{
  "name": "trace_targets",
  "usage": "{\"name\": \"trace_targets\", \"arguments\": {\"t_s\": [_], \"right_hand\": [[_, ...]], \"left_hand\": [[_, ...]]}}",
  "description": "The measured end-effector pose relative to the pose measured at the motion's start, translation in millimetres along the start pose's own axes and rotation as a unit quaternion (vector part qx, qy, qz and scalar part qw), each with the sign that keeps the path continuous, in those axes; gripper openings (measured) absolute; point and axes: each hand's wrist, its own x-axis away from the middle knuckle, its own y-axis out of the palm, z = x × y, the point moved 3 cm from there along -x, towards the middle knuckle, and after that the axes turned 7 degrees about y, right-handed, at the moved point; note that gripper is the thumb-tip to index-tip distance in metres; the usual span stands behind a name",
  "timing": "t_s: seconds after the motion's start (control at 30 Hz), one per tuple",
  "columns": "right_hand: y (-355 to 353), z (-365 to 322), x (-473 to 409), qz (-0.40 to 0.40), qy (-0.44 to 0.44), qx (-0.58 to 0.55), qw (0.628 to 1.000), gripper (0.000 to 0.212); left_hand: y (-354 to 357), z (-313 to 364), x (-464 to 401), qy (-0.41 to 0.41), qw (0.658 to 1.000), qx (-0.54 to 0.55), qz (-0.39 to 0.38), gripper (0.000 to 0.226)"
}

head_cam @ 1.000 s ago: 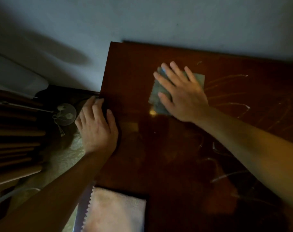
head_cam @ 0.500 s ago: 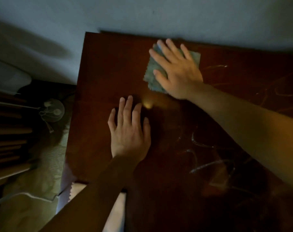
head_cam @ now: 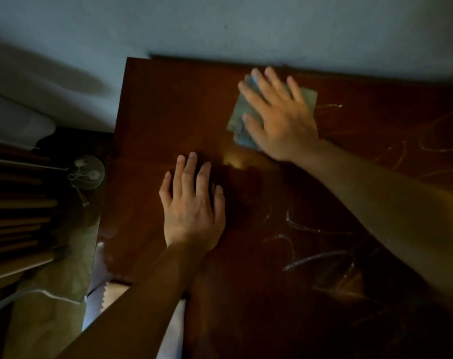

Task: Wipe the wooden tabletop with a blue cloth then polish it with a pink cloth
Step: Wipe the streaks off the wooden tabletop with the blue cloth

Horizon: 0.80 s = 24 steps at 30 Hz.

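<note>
The right hand [head_cam: 279, 117] is lying flat on the blue cloth [head_cam: 307, 98], fingers straight and spread, pressing it onto the table [head_cam: 168, 104] near the far edge, close to the wall [head_cam: 220, 24]. The cloth is showing on both sides of the hand: a corner past the little finger on the right, and a crumpled edge under the thumb on the left. The hand and cloth are slightly blurred.

The left hand [head_cam: 191, 211] is resting palm down on the bare wood nearer the person, fingers straight and a little apart, holding nothing. The two hands are apart, the left one lower and to the left of the cloth, with a small bright reflection [head_cam: 233, 160] sitting on the wood between them.

Pale curved streaks [head_cam: 310, 260] are showing on the table's right side, below and beyond the right forearm.

The pink cloth [head_cam: 114, 294] is lying at the table's near left corner, mostly hidden under the left forearm, with a zigzag edge showing.

Left of the table, a small round fan [head_cam: 89, 172] is standing in shadow beside wooden slats [head_cam: 15, 203].
</note>
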Motion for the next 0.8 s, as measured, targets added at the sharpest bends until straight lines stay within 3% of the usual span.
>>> {"name": "trace_targets", "arguments": {"t_s": [0.13,0.3,0.4,0.57,0.63,0.7,0.8], "right_hand": [[-0.3,1.8,-12.9,0.001,0.06,0.012,0.998,0.063],[14.9,-44.2,89.3,-0.024,-0.071,0.0,0.997,0.063],[14.1,-29.2,84.2,-0.047,-0.108,0.001,0.993,0.062],[-3.9,34.3,-3.2,-0.004,0.072,0.002,0.997,0.063],[-0.6,27.6,-1.2,0.008,0.098,0.006,0.995,0.064],[3.8,5.5,30.2,0.019,0.066,0.004,0.998,0.064],[9.9,-2.1,76.3,-0.007,-0.056,0.004,0.998,0.062]], "left_hand": [[0.5,-0.3,-1.3,0.001,1.0,0.001,0.012,0.049],[1.5,-0.4,-0.8,0.006,1.0,-0.01,0.013,0.05],[0.9,0.0,-1.0,0.005,1.0,-0.01,0.016,0.05],[-0.6,1.1,0.0,-0.003,1.0,-0.007,0.007,0.05],[-0.6,0.4,-0.4,-0.005,1.0,-0.004,0.007,0.05],[-1.6,1.2,0.4,-0.008,1.0,-0.002,0.014,0.05],[-1.1,3.3,-0.8,-0.011,1.0,-0.002,0.015,0.049]]}}
